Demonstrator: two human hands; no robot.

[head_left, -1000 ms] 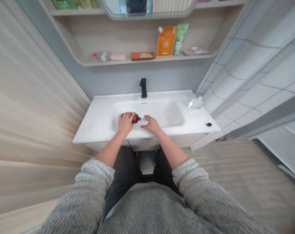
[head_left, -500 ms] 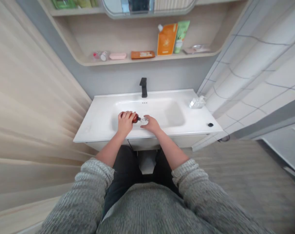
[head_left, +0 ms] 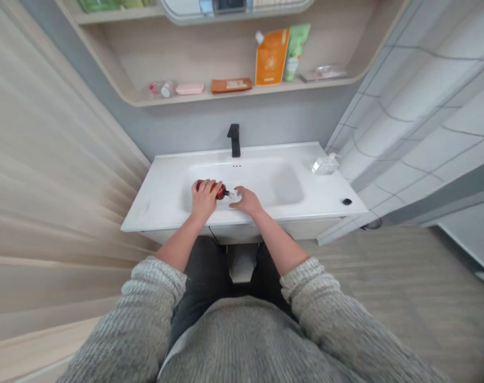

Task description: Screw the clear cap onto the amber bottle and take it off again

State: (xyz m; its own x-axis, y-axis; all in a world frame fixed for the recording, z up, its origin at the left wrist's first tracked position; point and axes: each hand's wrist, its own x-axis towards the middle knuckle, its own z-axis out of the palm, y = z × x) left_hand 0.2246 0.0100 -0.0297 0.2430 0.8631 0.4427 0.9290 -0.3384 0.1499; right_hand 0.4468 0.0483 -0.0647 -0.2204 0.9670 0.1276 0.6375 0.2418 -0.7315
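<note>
Over the front part of the white sink, my left hand is wrapped round a reddish-brown bottle. The bottle lies tilted nearly on its side, its dark neck pointing right. Right at that neck is a small clear cup, with the fingers of my right hand curved round it. Whether liquid runs between bottle and cup is too small to make out. A black bottle cap rests on the counter at the right.
A black faucet stands behind the basin. At the counter's back right is a clear pump bottle. The shelf above holds an orange pouch, a green tube, an orange packet and a pink case.
The view has shifted slightly. My hands keep nearly the same pose, with the bottle neck still at the clear cup.
</note>
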